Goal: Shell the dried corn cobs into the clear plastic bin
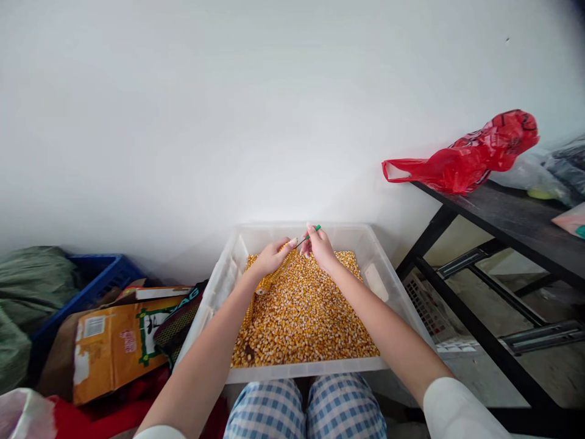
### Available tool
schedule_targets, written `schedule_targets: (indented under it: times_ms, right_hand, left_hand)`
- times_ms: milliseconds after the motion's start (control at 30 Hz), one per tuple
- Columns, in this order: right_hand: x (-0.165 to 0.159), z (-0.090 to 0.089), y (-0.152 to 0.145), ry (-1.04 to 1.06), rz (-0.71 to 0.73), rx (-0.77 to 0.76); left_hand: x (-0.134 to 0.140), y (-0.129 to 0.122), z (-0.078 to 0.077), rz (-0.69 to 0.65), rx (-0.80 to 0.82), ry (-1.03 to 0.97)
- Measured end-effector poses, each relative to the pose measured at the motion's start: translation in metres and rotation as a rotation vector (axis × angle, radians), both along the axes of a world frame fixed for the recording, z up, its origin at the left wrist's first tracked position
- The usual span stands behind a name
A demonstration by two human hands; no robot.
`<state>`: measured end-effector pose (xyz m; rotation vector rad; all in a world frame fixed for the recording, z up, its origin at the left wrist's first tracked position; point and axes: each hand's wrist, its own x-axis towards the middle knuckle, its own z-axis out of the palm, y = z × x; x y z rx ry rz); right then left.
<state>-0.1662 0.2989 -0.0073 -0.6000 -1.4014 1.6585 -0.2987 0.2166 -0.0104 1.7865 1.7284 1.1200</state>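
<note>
My left hand [273, 256] is closed around a yellow corn cob [273, 279], above the left half of a translucent plastic bin [301, 371]. My right hand [320, 249] grips a thin screwdriver [318, 228] with a green handle. Its dark shaft points left, and the tip is at the cob near my left thumb; whether it touches the kernels I cannot make out. Loose corn kernels [311, 317] fill much of the bin. Another corn cob [248, 314] lies along the bin's left side, partly hidden by my left forearm.
On the right, a black table [503, 225] carries a red plastic bag [475, 155]. A white basket [425, 305] stands beneath it. To the left are a cardboard box [114, 347] and a blue crate [98, 286]. A white wall [292, 110] rises directly behind the bin.
</note>
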Motion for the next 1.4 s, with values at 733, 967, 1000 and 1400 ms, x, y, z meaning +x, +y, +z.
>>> schedule_targets:
  times_ms: [733, 967, 1000, 1400]
  right_hand:
    - [0.002, 0.006, -0.005, 0.155, -0.105, -0.001]
    - [0.0, 0.005, -0.009, 0.148, -0.054, 0.054]
    - [0.001, 0.006, -0.009, 0.135, -0.05, 0.063]
    - [0.003, -0.001, 0.008, -0.135, -0.011, 0.005]
  left_hand:
    - [0.0, 0.003, -0.001, 0.123, 0.014, -0.169]
    - [-0.001, 0.004, -0.001, 0.088, 0.036, -0.129]
    - [-0.001, 0.004, -0.001, 0.085, 0.036, -0.118]
    - [0.007, -0.003, -0.002, 0.007, -0.025, 0.237]
